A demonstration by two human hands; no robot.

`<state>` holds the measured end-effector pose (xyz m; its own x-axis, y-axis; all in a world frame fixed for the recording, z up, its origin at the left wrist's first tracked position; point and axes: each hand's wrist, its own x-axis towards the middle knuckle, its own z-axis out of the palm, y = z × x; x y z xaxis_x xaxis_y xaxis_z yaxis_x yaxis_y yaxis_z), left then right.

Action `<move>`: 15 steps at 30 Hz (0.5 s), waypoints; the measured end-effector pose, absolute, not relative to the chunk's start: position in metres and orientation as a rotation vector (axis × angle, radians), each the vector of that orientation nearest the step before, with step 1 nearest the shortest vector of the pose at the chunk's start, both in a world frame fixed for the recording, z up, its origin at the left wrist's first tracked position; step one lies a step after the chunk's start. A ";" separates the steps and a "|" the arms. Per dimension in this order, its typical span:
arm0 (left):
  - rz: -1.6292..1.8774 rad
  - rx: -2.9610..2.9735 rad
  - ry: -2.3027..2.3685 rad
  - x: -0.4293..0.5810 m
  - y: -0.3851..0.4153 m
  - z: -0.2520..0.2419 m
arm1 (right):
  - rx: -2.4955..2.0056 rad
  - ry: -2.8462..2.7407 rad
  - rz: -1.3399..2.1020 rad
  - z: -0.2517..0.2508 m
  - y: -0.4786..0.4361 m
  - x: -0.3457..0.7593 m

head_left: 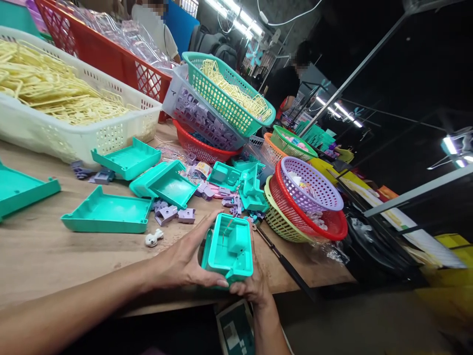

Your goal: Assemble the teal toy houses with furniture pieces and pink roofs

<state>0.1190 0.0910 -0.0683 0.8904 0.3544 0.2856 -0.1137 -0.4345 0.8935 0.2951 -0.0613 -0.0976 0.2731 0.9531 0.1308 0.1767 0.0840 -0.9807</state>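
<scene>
Between both hands, over the table's front edge, is a teal plastic box-shaped housing (216, 244) with a smaller block moulded inside its hollow. My left hand (186, 259) is wrapped around its left side, thumb along the lower edge. On the other side my right hand (253, 281) grips the right and lower edge; some of its fingers are hidden behind the part. Left of the hands lies a small white animal-shaped figure (152, 238). Teal tray-like shells (107, 212) and small lilac plastic pieces (166, 214) are scattered beyond on the wooden table (99, 256).
At the back left stands a white basket (107, 130) of yellow frames. Stacked behind the parts are a teal basket (229, 101), also with yellow frames, and a red one below. Purple and red baskets (312, 185) stand right, near a black-handled rod (288, 266). People (283, 81) are in the background.
</scene>
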 end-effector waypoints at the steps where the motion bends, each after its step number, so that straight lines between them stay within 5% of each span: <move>1: 0.532 1.938 0.197 0.119 0.090 -0.069 | -1.324 -1.143 0.858 -0.100 -0.061 0.295; 15: 0.570 1.881 0.228 0.123 0.087 -0.077 | -1.078 -0.972 1.012 -0.085 -0.055 0.279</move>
